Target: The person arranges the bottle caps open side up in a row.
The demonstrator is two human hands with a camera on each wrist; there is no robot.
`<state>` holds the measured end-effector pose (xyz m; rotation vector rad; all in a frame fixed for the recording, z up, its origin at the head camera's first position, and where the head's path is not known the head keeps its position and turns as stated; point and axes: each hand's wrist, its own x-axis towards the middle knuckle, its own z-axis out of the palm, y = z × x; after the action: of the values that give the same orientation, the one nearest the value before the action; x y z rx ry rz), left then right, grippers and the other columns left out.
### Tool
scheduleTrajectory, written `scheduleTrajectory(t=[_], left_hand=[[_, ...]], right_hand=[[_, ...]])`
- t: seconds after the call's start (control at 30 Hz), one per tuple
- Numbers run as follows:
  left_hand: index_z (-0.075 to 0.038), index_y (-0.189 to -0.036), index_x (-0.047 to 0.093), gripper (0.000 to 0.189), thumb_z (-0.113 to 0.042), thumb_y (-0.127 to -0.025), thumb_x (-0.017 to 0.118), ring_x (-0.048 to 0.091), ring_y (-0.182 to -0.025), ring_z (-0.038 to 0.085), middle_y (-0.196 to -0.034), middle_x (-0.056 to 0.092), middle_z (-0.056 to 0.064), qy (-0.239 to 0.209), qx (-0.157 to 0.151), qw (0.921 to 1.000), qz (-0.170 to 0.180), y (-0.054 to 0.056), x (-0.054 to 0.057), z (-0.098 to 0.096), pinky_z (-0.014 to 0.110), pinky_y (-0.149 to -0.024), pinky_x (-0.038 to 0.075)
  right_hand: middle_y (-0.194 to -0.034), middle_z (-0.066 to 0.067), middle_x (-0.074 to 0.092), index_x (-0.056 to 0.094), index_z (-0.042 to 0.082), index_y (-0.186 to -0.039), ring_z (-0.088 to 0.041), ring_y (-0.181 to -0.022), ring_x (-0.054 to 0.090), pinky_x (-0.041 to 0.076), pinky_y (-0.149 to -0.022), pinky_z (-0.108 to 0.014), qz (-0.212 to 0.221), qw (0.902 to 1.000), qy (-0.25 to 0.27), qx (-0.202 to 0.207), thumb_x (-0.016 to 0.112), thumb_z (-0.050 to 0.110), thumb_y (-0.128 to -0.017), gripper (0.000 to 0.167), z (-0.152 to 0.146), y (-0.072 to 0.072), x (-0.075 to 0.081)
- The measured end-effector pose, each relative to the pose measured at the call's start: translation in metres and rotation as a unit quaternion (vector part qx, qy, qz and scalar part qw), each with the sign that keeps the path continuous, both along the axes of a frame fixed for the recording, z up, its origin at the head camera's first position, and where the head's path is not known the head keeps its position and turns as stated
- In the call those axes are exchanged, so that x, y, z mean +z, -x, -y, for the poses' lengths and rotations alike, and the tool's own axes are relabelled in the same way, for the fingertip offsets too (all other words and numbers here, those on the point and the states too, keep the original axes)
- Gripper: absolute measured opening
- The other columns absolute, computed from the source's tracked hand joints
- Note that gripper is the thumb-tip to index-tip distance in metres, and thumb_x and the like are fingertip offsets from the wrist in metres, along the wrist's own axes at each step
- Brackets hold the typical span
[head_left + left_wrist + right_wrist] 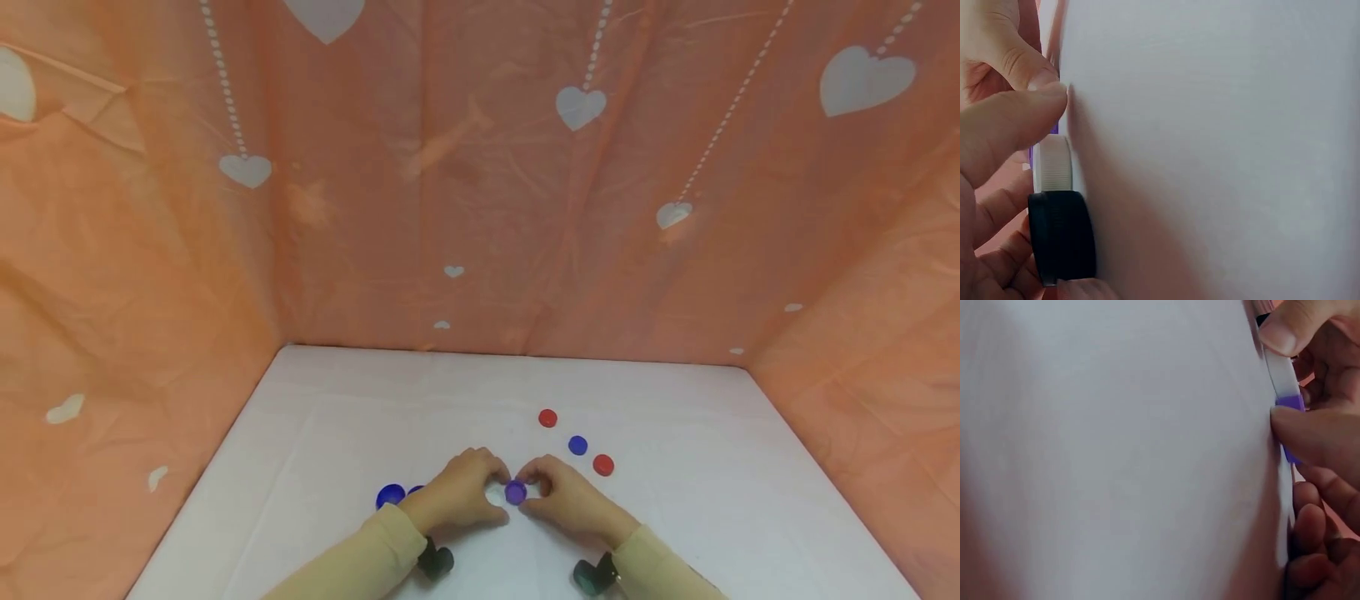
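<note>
Both hands meet over the white tabletop around a short row of bottle caps. My right hand (570,498) pinches a purple cap (515,492), with the thumb (1322,434) at its near side in the right wrist view. My left hand (459,492) curls its thumb and fingers round a white cap (1052,162) beside the purple one. A black cap (1061,237) with a ridged side stands against the white cap, in front of the left fingers (1000,212); the left hand hides it in the head view. The two thumbs' tips come close together.
Beyond the right hand lie a red cap (547,418), a blue cap (577,445) and another red cap (603,465). Blue caps (390,496) sit left of the left hand, partly covered by the arm. Orange cloth walls (480,208) with hearts enclose the white table (360,400).
</note>
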<state>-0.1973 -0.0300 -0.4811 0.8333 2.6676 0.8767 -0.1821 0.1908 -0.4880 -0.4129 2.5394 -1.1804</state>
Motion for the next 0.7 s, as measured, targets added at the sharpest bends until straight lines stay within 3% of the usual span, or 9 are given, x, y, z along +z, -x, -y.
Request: scheduleTrajectory(t=[0.17, 0.57, 0.7], left_hand=[[-0.017, -0.098, 0.069, 0.040, -0.033, -0.065, 0.087, 0.050, -0.092, 0.010, -0.095, 0.057, -0.010, -0.012, 0.006, 0.9998, -0.017, -0.0002, -0.0024, 0.0002, 0.030, -0.085, 0.043], [-0.019, -0.095, 0.068, 0.039, -0.035, -0.065, 0.087, 0.052, -0.093, 0.010, -0.095, 0.058, -0.011, 0.004, 0.035, 0.9993, 0.013, -0.0040, 0.0000, -0.0038, 0.033, -0.087, 0.045], [-0.018, -0.095, 0.068, 0.040, -0.034, -0.065, 0.087, 0.051, -0.091, 0.011, -0.094, 0.058, -0.010, 0.007, 0.033, 0.9994, 0.006, -0.0060, 0.0055, -0.0040, 0.033, -0.085, 0.045]], right_hand=[[-0.090, -0.001, 0.052, 0.062, 0.027, -0.109, -0.020, -0.086, 0.047, 0.039, -0.069, -0.030, 0.023, 0.9997, 0.010, 0.004, 0.077, 0.029, -0.083, 0.030, -0.0007, 0.0000, -0.0003], [-0.095, -0.002, 0.052, 0.063, 0.029, -0.108, -0.021, -0.089, 0.046, 0.038, -0.071, -0.032, 0.039, 0.9989, 0.026, 0.001, 0.079, 0.032, -0.081, 0.031, 0.0000, 0.0003, -0.0046], [-0.095, -0.002, 0.053, 0.063, 0.031, -0.107, -0.021, -0.090, 0.047, 0.038, -0.072, -0.032, 0.044, 0.9985, 0.032, -0.002, 0.079, 0.034, -0.081, 0.031, -0.0007, 0.0003, -0.0044]])
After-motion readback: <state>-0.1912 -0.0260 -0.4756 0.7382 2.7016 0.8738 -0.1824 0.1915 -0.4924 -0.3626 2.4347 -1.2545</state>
